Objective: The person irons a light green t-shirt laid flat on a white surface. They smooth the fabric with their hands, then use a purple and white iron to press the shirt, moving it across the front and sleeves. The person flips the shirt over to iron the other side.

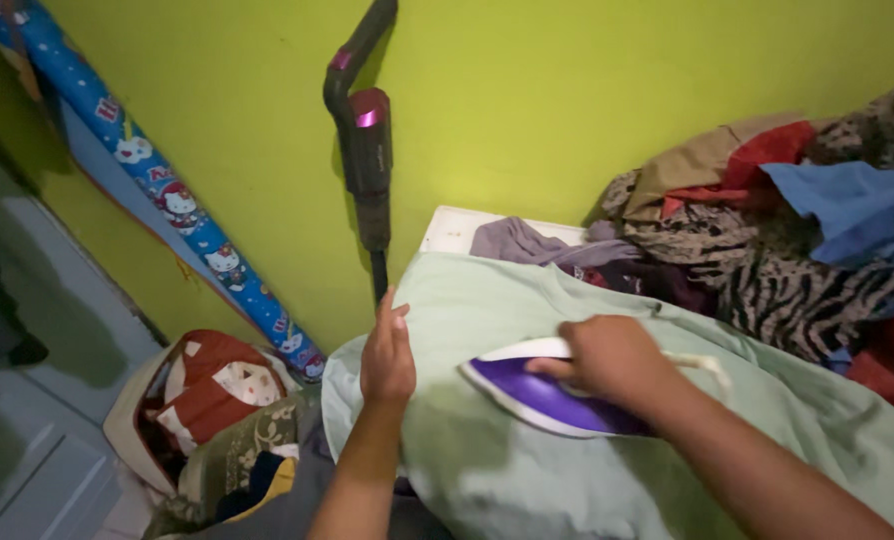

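A pale green cloth (527, 300) lies spread over a raised surface in front of me. My right hand (607, 355) grips the handle of a purple and white clothes iron (532, 392), whose pointed tip faces left on the cloth. My left hand (387, 355) rests flat on the cloth's left edge, fingers together, pressing it down beside the iron.
A heap of mixed clothes (767, 230) fills the right side. A white board edge (452, 228) shows behind the cloth. A dark stick vacuum (367, 150) leans on the yellow-green wall. A blue patterned roll (167, 190) leans at left, above a basket of fabrics (207, 410).
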